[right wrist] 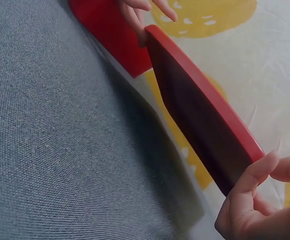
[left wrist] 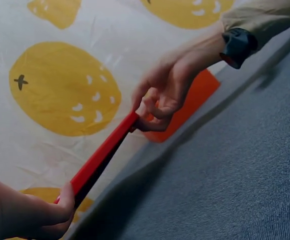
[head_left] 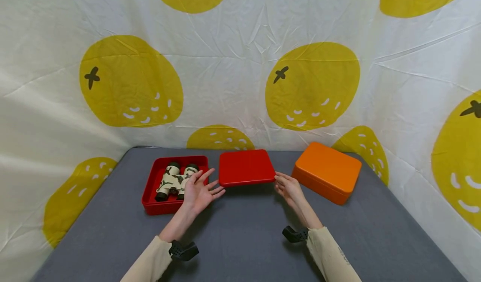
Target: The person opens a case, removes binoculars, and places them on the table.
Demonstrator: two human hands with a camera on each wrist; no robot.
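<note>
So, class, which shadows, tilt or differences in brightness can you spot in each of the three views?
Head view: soft shadows on the grey table beneath the red lid and forearms; left wrist view: steeply slanted, the left hand dim in the corner; right wrist view: also slanted, the lid's underside in deep shade, its rim brighter.

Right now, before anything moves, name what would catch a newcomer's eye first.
Probably the glossy red lid, raised above the gray table at centre, the right hand pinching its right corner and the left hand touching its left. Next, likely, the camouflage-patterned binoculars in the open red box to the left, and the orange box to the right. Behind, big yellow fruit prints cover the white cloth.
</note>
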